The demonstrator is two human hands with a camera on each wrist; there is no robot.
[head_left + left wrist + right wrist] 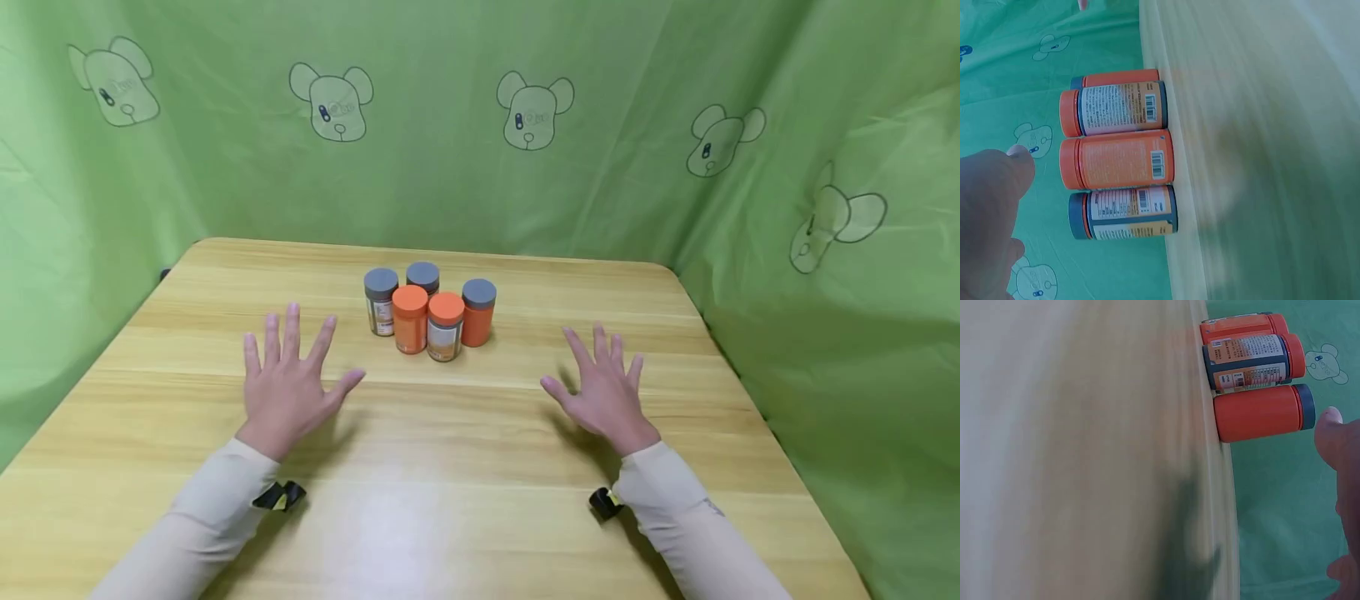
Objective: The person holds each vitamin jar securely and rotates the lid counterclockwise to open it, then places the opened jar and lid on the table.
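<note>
The fingers (292, 333) of the left hand (287, 400) were straight and spread, thumb held wide; those of the right hand (606, 396) were likewise fanned apart. Neither hand held or touched anything. With the all-orange jar (410, 323) as reference, the left hand lay to its left and nearer the person, the right hand well to its right and also nearer. Just right of the reference and slightly nearer stood a dark jar with an orange lid (446, 333); farther right, an orange jar with a grey lid (478, 323). A labelled grey-lidded jar (382, 307) stood close on its left, and another grey-lidded jar (423, 276), largely hidden, behind it. All were upright; contact between them could not be confirmed. The jars were judged stiff, probably plastic, fairly light and unlikely to break, with smooth sides that might slip; contents were unknown. Best hold: around the body below the lid, minding neighbours. The wooden table (420, 475) extended around the reference, the green curtain (435, 183) beyond it.
</note>
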